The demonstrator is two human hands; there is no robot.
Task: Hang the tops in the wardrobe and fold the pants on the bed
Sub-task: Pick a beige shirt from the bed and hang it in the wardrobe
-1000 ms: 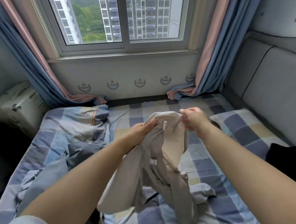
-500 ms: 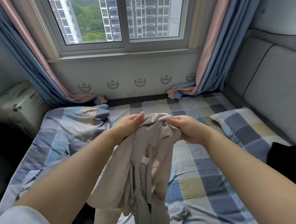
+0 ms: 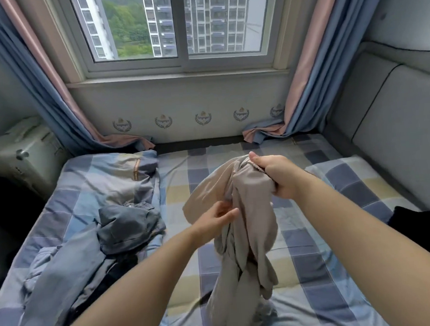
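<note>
both hands (image 3: 277,176) grip beige garment (image 3: 249,226)

This is a bedroom in a high-rise flat. A bed (image 3: 234,166) with a blue, grey and yellow checked sheet fills the room, with a matching pillow (image 3: 357,178) at the right and a rumpled duvet (image 3: 103,175) at the left. At the far side a sliding window (image 3: 179,25) looks out on apartment towers and trees, framed by blue and pink curtains (image 3: 312,79). A grey padded headboard (image 3: 397,129) lines the right wall. At the far left stands what may be a pale suitcase (image 3: 22,153).
</note>
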